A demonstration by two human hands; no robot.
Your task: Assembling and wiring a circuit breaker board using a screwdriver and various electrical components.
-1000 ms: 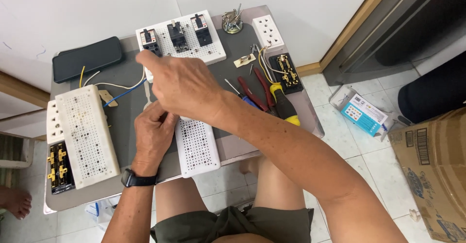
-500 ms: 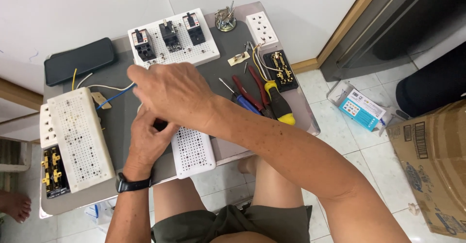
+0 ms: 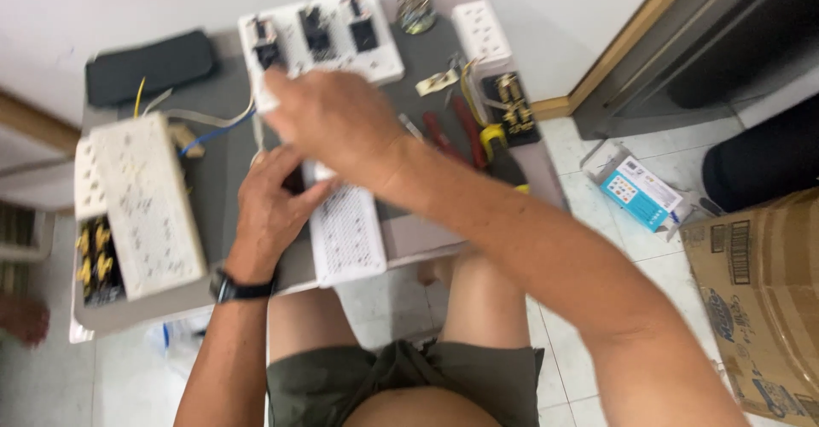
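On the small grey table [image 3: 213,137], just in front of the white perforated plate [image 3: 345,231] that lies at its near edge, I see my two hands working close together. My left hand [image 3: 273,209] rests on the table at the left side of the plate, its fingers curled toward a small dark part at the plate's far end; the picture is blurred there, so I cannot tell if the hand really pinches it or only steadies it. My right hand [image 3: 337,124] crosses over from the right and hovers beyond the plate, fingers bent around something white near the wires; if it grips or only touches, I cannot tell. I think the left hand stays low to keep the piece from sliding while the right one works from above. Beyond the plate lies a white panel with three dark sockets [image 3: 320,34], and blue and yellow wires [image 3: 213,128] run left of it to a cream power strip [image 3: 141,197]. Right of the plate lie red-handled pliers [image 3: 456,133], kept within easy reach. A cardboard box [image 3: 763,299] stands on the floor, far right of the plate.
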